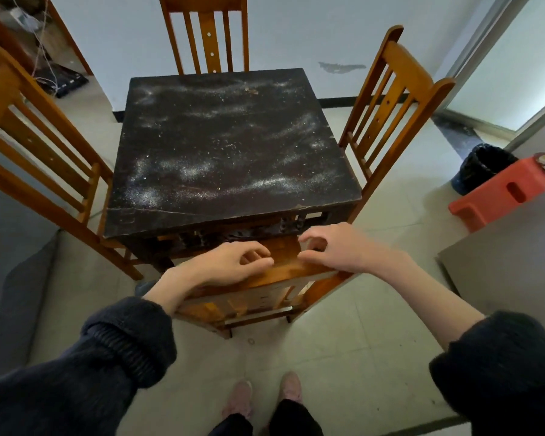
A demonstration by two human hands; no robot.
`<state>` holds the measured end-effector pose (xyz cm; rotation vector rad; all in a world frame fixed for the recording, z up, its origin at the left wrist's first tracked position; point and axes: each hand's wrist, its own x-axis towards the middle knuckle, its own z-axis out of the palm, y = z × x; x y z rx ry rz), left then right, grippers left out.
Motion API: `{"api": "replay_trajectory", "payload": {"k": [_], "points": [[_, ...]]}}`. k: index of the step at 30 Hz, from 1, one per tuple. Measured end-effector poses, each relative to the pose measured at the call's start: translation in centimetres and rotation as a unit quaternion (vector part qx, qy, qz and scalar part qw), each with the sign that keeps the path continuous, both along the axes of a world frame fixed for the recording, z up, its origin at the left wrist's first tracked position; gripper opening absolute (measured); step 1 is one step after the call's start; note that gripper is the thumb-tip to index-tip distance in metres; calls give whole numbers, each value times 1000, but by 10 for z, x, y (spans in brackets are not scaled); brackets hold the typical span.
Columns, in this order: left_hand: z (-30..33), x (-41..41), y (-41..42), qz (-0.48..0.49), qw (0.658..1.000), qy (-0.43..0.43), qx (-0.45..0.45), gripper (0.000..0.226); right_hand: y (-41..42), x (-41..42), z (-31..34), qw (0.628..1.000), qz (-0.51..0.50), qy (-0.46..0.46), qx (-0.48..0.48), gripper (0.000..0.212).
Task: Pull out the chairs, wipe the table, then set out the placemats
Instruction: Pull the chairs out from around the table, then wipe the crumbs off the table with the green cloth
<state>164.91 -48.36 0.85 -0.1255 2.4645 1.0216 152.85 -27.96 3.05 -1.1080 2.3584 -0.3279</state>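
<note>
Across the dark table (233, 146), white dust lies scattered in streaks.

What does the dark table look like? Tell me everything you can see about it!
The table is square and very dark brown, almost black, and looks like old wood. Its top is dusted with white powder in streaks and specks, with a small brownish crumb near the far edge. The front edge is worn, with a thin crack line. Carved openwork shows under the front rim. It stands on a pale tiled floor near a white wall, with a wooden chair at each side. No hand touches it.
</note>
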Motion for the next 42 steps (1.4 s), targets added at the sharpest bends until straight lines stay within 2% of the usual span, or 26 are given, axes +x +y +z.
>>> {"api": "replay_trajectory", "payload": {"k": [4,10,15,20,26,30,31,34,38,42], "points": [[18,-43,9,18,997,74,-30,31,29,-31,8,996,-82,23,-35,38],[27,-132,69,-11,993,116,-36,27,88,-98,-2,984,-162,15,-78,32],[17,-234,156,-37,996,81,-27,26,179,-171,-12,971,-225,20,-80,30],[3,-336,271,-62,996,55,-16,29,306,-262,-12,958,-283,12,-40,31],[-16,-429,339,-96,994,42,-17,30,371,-352,-28,946,-323,-10,-15,30],[-34,-522,370,-135,990,28,-18,32,396,-429,-40,936,-352,-16,1,31],[-39,-569,384,-149,988,23,-19,32,407,-464,-45,928,-373,-15,5,31],[-37,-648,415,-183,982,48,-19,32,421,-517,-46,915,-403,-13,14,31],[-18,-765,463,-234,968,92,-28,32,447,-598,-38,881,-474,-12,15,31],[-13,-858,497,-290,953,78,-39,32,474,-676,-38,850,-527,-16,11,31]]}}
